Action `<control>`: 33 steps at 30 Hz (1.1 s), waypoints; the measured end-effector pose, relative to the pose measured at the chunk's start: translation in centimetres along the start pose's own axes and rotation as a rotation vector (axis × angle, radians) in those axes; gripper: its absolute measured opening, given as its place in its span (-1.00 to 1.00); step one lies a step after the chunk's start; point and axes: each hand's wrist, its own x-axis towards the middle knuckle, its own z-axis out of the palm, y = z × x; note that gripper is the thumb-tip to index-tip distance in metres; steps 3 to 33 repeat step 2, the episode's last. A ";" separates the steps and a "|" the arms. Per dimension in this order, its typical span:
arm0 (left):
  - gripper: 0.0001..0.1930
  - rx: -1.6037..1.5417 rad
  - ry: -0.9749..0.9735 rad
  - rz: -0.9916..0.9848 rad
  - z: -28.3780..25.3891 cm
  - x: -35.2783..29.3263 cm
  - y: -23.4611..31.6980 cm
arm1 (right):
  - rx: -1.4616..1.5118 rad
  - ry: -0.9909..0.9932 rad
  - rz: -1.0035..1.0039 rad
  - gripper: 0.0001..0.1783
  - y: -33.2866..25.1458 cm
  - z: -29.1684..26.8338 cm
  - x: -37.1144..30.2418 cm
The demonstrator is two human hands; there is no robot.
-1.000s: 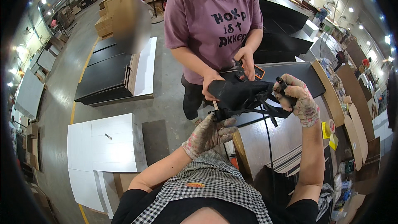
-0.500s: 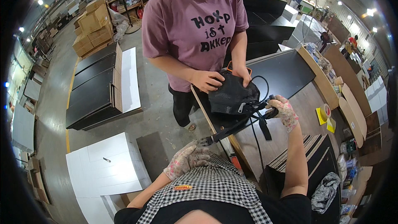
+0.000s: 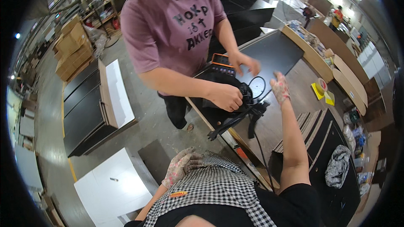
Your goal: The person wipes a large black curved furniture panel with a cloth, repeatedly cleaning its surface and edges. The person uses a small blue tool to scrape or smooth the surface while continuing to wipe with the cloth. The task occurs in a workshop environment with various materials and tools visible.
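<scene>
My left hand (image 3: 183, 166), in a floral-patterned glove, lies against my checked apron (image 3: 206, 189) with nothing in it. My gloved right hand (image 3: 280, 89) is raised over the table, open and apart from the black bag. That mesh bag (image 3: 245, 94) with black straps (image 3: 229, 125) lies on the near-left corner of the table, partly hidden by a co-worker's arm. One hand of the co-worker (image 3: 229, 98) presses on the bag; the other (image 3: 248, 64) is blurred in motion over the table. A black cable (image 3: 261, 153) runs from the bag down towards me.
An orange-rimmed device (image 3: 222, 60) lies by the co-worker. On the table's right are a tape roll (image 3: 321, 85) and yellow pieces (image 3: 329, 97). Stacked dark boards (image 3: 320, 143) with a crumpled grey cloth (image 3: 338, 166) stand at my right. White panels (image 3: 113, 180) lie at my left.
My right hand has let go of the straps and opened. The bag and straps have come down onto the table corner. The co-worker's hands have moved apart, uncovering the orange-rimmed device.
</scene>
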 end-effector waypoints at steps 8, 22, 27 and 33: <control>-0.48 0.052 -0.009 -0.007 -0.2 0.2 0.1 | 0.234 0.439 -0.267 -0.50 -4.4 -2.6 0.8; -0.48 0.052 -0.009 -0.007 -0.2 0.2 0.1 | 0.234 0.439 -0.267 -0.50 -4.4 -2.6 0.8; -0.48 0.052 -0.009 -0.007 -0.2 0.2 0.1 | 0.234 0.439 -0.267 -0.50 -4.4 -2.6 0.8; -0.48 0.052 -0.009 -0.007 -0.2 0.2 0.1 | 0.234 0.439 -0.267 -0.50 -4.4 -2.6 0.8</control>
